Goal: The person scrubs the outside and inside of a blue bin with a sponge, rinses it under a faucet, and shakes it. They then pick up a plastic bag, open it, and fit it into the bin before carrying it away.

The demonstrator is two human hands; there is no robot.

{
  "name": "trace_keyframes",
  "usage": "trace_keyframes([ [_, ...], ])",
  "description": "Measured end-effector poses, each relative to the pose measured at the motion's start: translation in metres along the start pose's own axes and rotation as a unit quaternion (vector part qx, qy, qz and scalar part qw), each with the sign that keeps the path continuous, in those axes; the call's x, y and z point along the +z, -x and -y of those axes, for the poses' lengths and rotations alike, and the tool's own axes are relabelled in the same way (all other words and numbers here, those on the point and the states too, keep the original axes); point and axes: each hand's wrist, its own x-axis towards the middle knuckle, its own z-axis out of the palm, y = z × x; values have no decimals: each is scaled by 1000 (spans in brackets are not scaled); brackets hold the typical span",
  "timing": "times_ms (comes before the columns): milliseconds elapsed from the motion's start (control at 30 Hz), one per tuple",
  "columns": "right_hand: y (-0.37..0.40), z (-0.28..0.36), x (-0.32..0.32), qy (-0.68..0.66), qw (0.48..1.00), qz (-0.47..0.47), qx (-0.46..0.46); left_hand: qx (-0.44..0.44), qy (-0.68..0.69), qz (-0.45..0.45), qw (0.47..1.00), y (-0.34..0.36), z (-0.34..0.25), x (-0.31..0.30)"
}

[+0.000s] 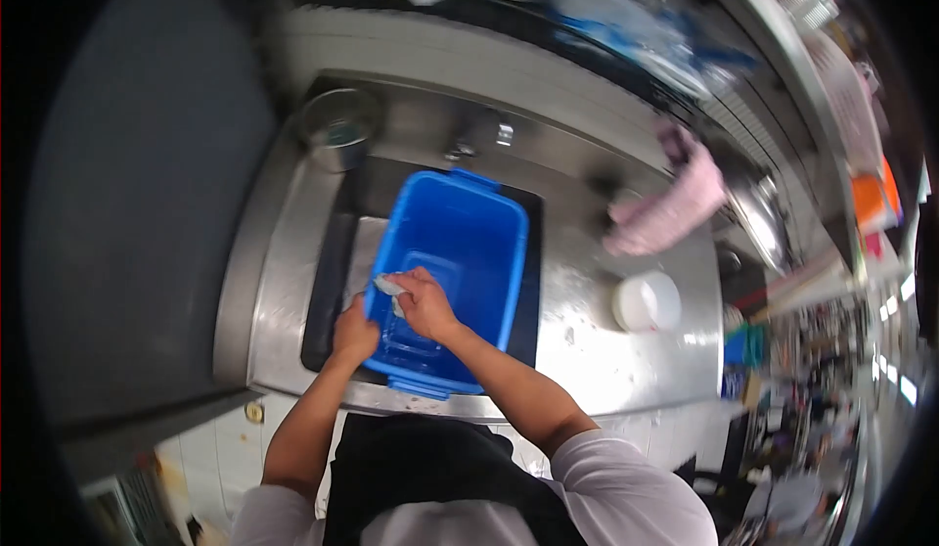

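A blue plastic tub (469,233) rests over the sink basin (328,301), its inside facing up at me. My left hand (356,333) is closed around the tub's left rim. Over the tub's left side, my right hand (423,303) is closed on a pale, whitish scrubbing cloth or sponge (389,285), pressed at the inner wall near the rim. Its exact kind is not clear. Behind the tub stands a metal faucet (464,145).
A metal container (339,130) stands at the sink's back left corner. On the steel counter (587,350) to the right are a white tub (647,302) and a pink cloth (670,208). Plastic bags (626,18) lie along the back ledge.
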Motion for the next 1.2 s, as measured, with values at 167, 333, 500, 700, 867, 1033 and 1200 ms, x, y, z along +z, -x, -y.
trace_keyframes([
  [167,54,-22,-121,116,964,-227,74,38,32,-14,999,-4,7,5],
  [333,147,-62,-252,229,883,-381,149,29,42,-14,999,-6,0,8],
  [500,186,-82,-339,306,820,-436,206,14,8,-11,1000,-4,-1,6],
  [700,172,-97,-345,381,804,-389,237,-5,-24,7,1000,-5,6,5],
  [867,120,-130,-260,292,888,-335,118,-35,-30,-4,999,10,12,-1],
  [1033,18,-86,-188,175,955,-219,93,-59,-25,-57,996,29,18,-5],
  [1200,-107,-106,-166,218,962,-156,51,-95,-3,-85,992,33,20,-2],
])
